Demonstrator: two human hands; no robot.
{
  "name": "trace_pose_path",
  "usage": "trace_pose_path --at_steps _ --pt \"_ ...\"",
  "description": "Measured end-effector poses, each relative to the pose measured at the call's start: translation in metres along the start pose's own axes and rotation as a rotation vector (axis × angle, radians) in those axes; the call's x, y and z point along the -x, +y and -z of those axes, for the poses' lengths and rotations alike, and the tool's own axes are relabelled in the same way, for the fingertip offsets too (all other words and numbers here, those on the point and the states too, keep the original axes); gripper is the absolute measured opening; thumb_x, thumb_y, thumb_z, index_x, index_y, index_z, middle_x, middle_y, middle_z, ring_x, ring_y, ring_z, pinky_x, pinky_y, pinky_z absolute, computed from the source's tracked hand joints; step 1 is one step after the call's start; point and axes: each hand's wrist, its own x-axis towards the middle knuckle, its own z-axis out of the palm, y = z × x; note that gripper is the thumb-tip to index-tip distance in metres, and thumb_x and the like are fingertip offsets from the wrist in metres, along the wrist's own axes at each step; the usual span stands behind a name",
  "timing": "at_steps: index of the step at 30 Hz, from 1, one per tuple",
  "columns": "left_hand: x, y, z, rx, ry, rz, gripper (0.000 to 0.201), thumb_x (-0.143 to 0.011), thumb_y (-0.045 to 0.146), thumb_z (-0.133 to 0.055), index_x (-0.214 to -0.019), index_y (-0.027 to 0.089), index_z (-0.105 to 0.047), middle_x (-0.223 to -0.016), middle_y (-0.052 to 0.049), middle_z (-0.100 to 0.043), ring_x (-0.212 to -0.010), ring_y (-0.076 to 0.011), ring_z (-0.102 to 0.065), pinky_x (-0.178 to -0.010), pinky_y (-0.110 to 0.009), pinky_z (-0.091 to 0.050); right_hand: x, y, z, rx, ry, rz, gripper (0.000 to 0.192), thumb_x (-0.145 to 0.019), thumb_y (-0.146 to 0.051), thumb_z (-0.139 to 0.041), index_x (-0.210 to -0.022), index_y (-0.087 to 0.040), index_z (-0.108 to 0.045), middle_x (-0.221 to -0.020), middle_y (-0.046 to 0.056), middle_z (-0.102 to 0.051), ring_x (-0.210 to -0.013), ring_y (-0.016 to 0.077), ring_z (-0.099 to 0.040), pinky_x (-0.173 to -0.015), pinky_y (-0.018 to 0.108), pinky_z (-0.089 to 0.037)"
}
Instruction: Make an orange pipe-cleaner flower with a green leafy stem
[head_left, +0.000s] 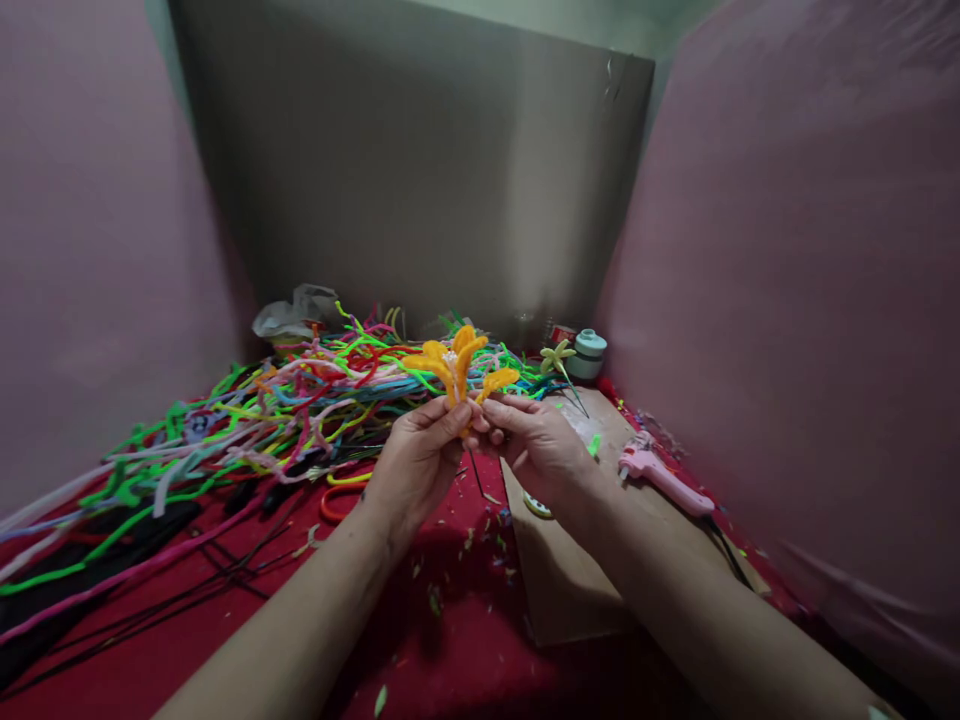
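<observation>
far off to the left of the fingers, a big loose heap of pipe cleaners in green, pink, blue and white sprawls over the red worktop, with a crumpled clear bag behind it; what the bag holds cannot be made out. orange-handled scissors lie just left of and below the left hand.

the left hand is clenched lightly, thumb and forefinger pinching the base of an orange flower made of fuzzy wire. the flower stands up above the fingers, petals spread, a pale centre showing. the right hand meets it from the other side, its fingers also pinched at the base, touching the left ones.

the flower looks very light and soft on the outside, with bendable wire within, so the petals would likely crush or lose shape under a firm squeeze. the base, where the strands gather, seems the safest place to hold.

below the right hand lies a sheet of cardboard. right of the fingers, a small pale green flower stands beside a little lidded jar, contents hidden. further right, a pink glue gun rests on the cardboard's edge.
</observation>
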Motion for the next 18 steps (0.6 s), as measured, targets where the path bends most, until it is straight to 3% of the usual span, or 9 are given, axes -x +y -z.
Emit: trace_pose_path --at_steps 5,8,11,13,18 --pt "-0.001 -0.002 0.001 0.001 0.028 0.020 0.009 -0.069 0.019 -0.073 -0.068 0.010 -0.069 -0.065 -0.003 -0.064 -0.056 -0.0081 -0.054 -0.057 -0.021 -0.043 -0.009 0.006 0.000 -0.084 -0.019 0.013 0.016 -0.066 -0.026 -0.073 -0.065 -0.014 -0.063 -0.058 -0.003 -0.056 -0.051 0.0087 -0.052 -0.050 0.022 -0.041" --pt "-0.001 -0.003 0.000 -0.011 0.058 0.036 0.012 -0.066 0.020 -0.075 -0.070 0.009 -0.071 -0.067 -0.005 -0.066 -0.057 -0.0091 -0.057 -0.057 -0.020 -0.044 -0.008 0.005 0.002 -0.037 0.059 0.116 0.014 -0.066 -0.026 -0.073 -0.067 -0.015 -0.064 -0.058 -0.003 -0.058 -0.048 0.0083 -0.052 -0.047 0.022 -0.039" --pt "-0.003 -0.003 0.001 -0.050 0.135 0.026 0.015 -0.062 0.022 -0.078 -0.069 0.010 -0.072 -0.066 -0.005 -0.068 -0.062 -0.0115 -0.061 -0.064 -0.022 -0.047 -0.002 -0.001 0.002 0.160 0.211 0.337 0.009 -0.066 -0.023 -0.073 -0.065 -0.017 -0.066 -0.059 -0.004 -0.058 -0.049 0.0056 -0.046 -0.048 0.020 -0.038" --pt "-0.004 -0.003 0.001 -0.084 0.183 0.017 0.017 -0.058 0.022 -0.080 -0.067 0.010 -0.073 -0.064 -0.004 -0.068 -0.062 -0.0115 -0.061 -0.067 -0.022 -0.048 0.005 -0.005 0.001 0.374 0.242 0.438 0.007 -0.069 -0.022 -0.071 -0.064 -0.018 -0.067 -0.062 -0.004 -0.058 -0.053 0.0059 -0.046 -0.053 0.021 -0.040" --pt "-0.004 -0.004 0.001 -0.157 0.215 0.006 0.021 -0.053 0.023 -0.082 -0.070 0.013 -0.075 -0.063 -0.002 -0.069 -0.060 -0.0110 -0.059 -0.068 -0.023 -0.048 0.010 -0.004 -0.002 0.648 0.240 0.491 0.008 -0.073 -0.024 -0.066 -0.070 -0.017 -0.069 -0.068 0.001 -0.062 -0.065 0.0115 -0.054 -0.064 0.026 -0.045"
